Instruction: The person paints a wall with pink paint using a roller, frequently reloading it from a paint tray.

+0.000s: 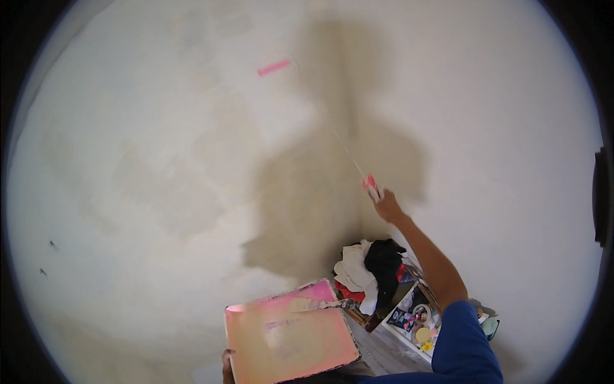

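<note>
In the head view, we have the right hand (387,206) closed round the red-and-white handle (369,184) of a long paint roller, its pink sleeve (274,68) up at the pale wall (499,166); contact we can't tell. Left hand (227,363), partly hidden, grips the left edge of a pink paint tray (313,345), lower centre. Piled clothes (354,270) lie near the tray's right.

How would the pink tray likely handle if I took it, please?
The pink tray is probably stiff, judging by its straight edges. Being broad, with the left hand visible only at its left edge, it might tip.
</note>
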